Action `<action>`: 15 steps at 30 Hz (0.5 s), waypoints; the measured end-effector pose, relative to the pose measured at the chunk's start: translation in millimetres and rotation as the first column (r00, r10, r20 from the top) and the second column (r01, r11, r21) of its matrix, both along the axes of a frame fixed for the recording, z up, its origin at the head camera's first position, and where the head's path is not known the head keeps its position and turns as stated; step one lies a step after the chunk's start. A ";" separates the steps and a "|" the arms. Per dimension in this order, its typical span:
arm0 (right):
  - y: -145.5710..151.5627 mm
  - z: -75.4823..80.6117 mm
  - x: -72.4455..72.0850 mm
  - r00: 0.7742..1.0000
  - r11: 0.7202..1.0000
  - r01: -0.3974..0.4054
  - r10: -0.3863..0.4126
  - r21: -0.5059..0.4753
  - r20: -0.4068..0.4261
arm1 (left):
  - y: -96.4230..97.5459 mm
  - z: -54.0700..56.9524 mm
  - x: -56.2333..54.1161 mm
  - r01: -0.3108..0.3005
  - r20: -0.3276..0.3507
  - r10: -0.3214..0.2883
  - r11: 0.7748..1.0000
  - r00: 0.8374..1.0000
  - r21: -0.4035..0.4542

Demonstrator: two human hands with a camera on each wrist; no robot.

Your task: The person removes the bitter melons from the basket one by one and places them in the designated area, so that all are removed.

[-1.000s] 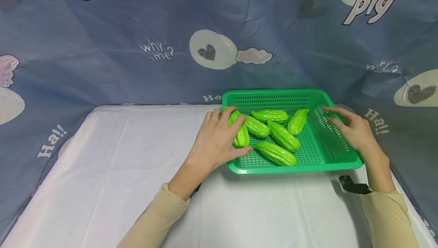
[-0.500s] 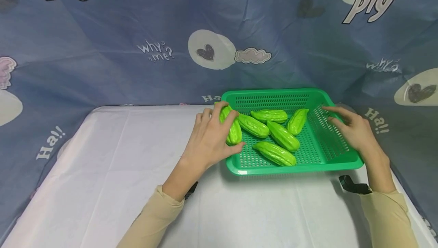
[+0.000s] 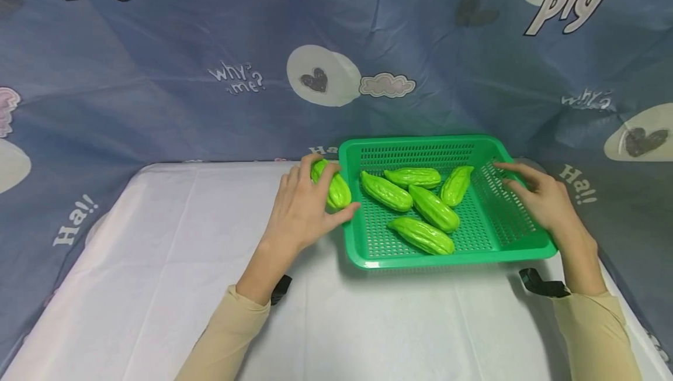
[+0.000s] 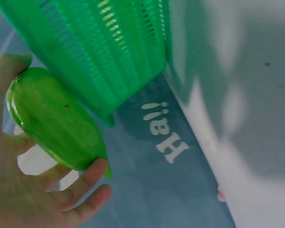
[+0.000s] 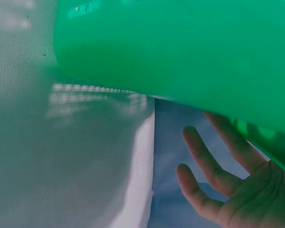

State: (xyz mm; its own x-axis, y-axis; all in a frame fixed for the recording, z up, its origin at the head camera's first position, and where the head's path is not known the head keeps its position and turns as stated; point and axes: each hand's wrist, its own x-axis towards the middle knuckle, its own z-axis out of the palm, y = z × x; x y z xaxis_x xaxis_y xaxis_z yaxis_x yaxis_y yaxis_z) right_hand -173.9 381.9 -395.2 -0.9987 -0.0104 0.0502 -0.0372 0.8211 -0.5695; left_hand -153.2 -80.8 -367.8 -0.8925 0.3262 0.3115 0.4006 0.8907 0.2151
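My left hand [image 3: 302, 208] holds a bright green, ribbed bitter melon [image 3: 335, 185] just outside the left rim of a green plastic basket [image 3: 452, 260]. In the left wrist view, the thumb is at one end of the bitter melon [image 4: 57, 118] and the fingertips press its other end, beside the basket wall [image 4: 104, 57]. Several more bitter melons [image 3: 433, 208] lie in the basket. My right hand [image 3: 547, 197] grips the basket's right rim, with digits reaching over it. In the right wrist view, other fingers of the right hand [image 5: 247, 194] spread below the rim, partly hidden by the green plastic.
A white cloth [image 3: 173, 276] covers the table under the basket. Behind it hangs a blue printed curtain [image 3: 210, 36]. Each wrist wears a black camera mount, such as the right one [image 3: 541, 284] near the table's right edge.
My left hand has carried one bitter melon leftward, from inside the basket's left end out past its rim. The right hand and the basket stay in place.
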 end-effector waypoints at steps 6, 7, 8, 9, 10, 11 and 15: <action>0.5 -1.4 0.4 1.000 1.000 0.007 -0.007 0.002 0.013 | -9.1 -11.1 -7.3 -0.003 -0.022 0.004 0.998 1.000 0.062; 0.7 -1.4 0.4 1.000 1.000 0.006 -0.006 0.004 0.012 | -10.8 -12.7 -8.3 -0.009 -0.026 0.011 0.998 1.000 0.064; 0.8 -1.4 0.3 1.000 1.000 0.006 -0.006 0.005 0.010 | -12.3 -14.3 -9.4 -0.017 -0.030 0.019 0.998 0.999 0.064; 0.8 -1.2 0.1 1.000 1.000 0.005 -0.005 0.005 0.008 | -13.7 -16.0 -10.4 -0.026 -0.029 0.028 0.998 0.999 0.062; 0.8 -1.1 -0.1 1.000 1.000 0.004 -0.004 0.006 0.006 | -14.9 -17.5 -11.2 -0.035 -0.025 0.036 0.997 0.999 0.064; 0.8 -0.9 -0.3 1.000 1.000 0.003 -0.004 0.007 0.005 | -15.9 -19.0 -11.9 -0.041 -0.014 0.042 0.997 0.999 0.069; 0.2 -0.2 -1.2 1.000 1.000 0.003 -0.003 0.006 0.003 | -17.5 -24.2 -14.5 -0.048 0.028 0.045 0.995 0.999 0.092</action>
State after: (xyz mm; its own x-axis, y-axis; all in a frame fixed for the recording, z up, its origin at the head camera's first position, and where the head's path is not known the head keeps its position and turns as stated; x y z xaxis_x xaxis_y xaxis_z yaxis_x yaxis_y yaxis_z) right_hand -175.1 382.1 -395.4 -0.9988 -0.0081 0.0477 -0.0336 0.8245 -0.5648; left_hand -167.7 -98.3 -392.0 -0.9140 0.2550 0.3155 0.3526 0.8839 0.3073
